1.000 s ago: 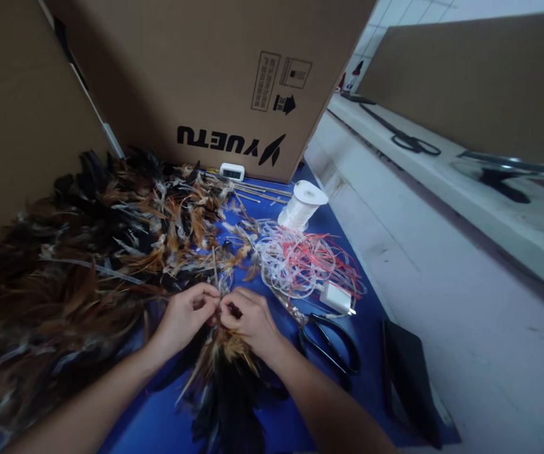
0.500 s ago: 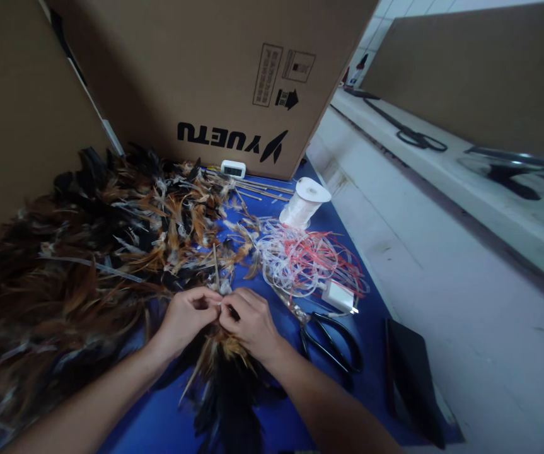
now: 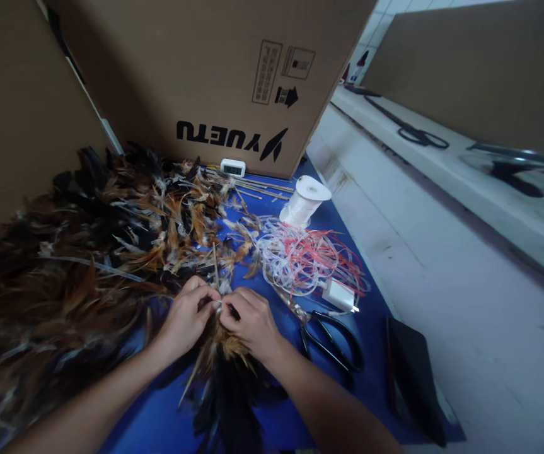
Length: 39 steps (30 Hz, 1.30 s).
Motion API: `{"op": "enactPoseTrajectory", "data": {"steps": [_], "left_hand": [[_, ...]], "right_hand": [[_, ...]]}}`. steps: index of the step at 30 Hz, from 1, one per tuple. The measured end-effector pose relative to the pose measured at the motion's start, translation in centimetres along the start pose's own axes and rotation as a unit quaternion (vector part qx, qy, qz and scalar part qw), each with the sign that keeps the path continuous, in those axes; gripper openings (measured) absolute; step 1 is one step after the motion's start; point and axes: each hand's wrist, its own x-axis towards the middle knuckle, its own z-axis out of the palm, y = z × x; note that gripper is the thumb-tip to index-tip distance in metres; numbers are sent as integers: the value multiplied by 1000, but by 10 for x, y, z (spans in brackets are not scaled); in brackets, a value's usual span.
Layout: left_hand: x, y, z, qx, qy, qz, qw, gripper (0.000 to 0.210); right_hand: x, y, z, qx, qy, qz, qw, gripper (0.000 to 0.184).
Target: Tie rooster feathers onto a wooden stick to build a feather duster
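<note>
Cardboard box (image 3: 167,69) behind a feather-strewn blue table (image 3: 283,425)

Beyond the grip, the box stood as a tall backdrop, and the table spread out beneath both hands. To the grip's left and beyond it sprawled a big feather pile (image 3: 111,221); stray feathers reached close to the fingers and could have caught in the work if a hand brushed that way.

Just below the grip, toward the person, hung the bunch of feathers (image 3: 229,372), dark at its far ends and tan near the fingers. Left hand (image 3: 184,318) and right hand (image 3: 251,321) met over its top, each pinched narrow on what looked like a pale strand (image 3: 218,304). A slackened pinch could have let that slip and the feathers splay; too hard a pull might have snapped it.

Right of the grip lay a tangle of clear and red strips (image 3: 295,255), with scissors (image 3: 333,343) near the right forearm. An outward swing of that arm could have knocked them. Farther off, past the tangle, stood a white spool (image 3: 306,198). Smaller again, a charger plug (image 3: 338,295) rested against the tangle's near edge.
</note>
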Motion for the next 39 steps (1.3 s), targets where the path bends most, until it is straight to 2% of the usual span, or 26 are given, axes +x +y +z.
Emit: {"op": "enactPoseTrajectory", "data": {"steps": [6,11,18,30,39], "left_hand": [[5,-3,-9,-7,-111,-24,994,15],[6,-4,-14,-6,-152,-17,988,15],[6,1,-14,18,-144,-24,989,12],[0,4,-9,59,-58,-21,996,14],[-1,-2,-7,14,-46,-45,998,13]], "right_hand": [[1,0,-3,8,-28,4,1000,16],[1,-1,-5,34,-56,20,998,16],[4,-2,-10,56,-76,36,995,14],[4,-2,-9,71,-78,47,993,14],[4,-2,-13,66,-96,64,991,13]]}}
